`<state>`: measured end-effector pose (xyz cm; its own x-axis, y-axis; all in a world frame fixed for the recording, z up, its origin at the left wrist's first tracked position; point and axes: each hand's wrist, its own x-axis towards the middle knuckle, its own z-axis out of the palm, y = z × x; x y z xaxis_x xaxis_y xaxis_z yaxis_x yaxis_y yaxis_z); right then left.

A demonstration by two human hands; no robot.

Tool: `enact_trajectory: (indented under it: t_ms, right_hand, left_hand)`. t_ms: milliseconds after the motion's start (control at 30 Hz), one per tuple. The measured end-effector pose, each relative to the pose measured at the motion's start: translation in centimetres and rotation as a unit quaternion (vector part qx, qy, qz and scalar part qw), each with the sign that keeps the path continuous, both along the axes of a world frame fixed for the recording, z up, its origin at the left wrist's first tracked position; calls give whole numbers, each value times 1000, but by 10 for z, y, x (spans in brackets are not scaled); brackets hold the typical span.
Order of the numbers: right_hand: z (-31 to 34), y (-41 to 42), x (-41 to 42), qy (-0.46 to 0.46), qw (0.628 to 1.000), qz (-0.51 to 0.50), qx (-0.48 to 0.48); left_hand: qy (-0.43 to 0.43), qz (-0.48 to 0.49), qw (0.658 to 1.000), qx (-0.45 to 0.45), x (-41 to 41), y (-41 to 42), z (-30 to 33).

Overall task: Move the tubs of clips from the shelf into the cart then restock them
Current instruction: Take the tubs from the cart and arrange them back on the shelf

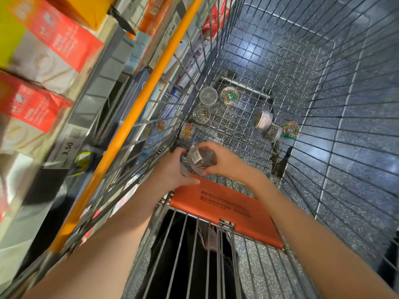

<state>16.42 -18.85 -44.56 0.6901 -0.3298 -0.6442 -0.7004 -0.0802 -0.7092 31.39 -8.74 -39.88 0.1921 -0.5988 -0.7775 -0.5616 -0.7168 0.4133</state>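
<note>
Both my hands are down inside the wire cart [323, 126]. Between them is a clear tub of silver clips [199, 158]. My right hand [224, 160] grips it from the right with curled fingers, and my left hand [172, 169] cups it from the left. Several more tubs lie on the cart floor: a clear silver-clip tub [208, 96], a coloured-clip tub [229, 96], another silver tub [201, 114] and a coloured one [187, 131] by the left wall. A labelled tub [263, 119], a silver tub [272, 132] and a coloured tub [290, 130] lie at the right.
The cart's orange rail [138, 100] runs along its left side, and the orange child-seat flap [228, 208] lies below my hands. Shelves at the left hold red and white boxes [32, 104] with a price tag [68, 147]. Blue speckled tiled floor shows through the wire.
</note>
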Motion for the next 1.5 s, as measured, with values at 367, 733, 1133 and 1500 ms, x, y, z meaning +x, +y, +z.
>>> enact_trajectory:
  t_ms: [367,733,1133,1500]
  right_hand:
    - [29,0,13,-21,997,-13,76]
    - [16,-6,9,30,998,42,46]
    - [-61,3,28,113,989,40,-90]
    - [-91,12,46,155,979,44,-123]
  left_hand:
    - [-48,-27,998,-39,-2,-2,-5]
    - [-107,-54,992,-27,2,2,-8]
    - [-105,-76,991,-15,0,5,-13]
    - [-111,-86,990,-28,1,6,-20]
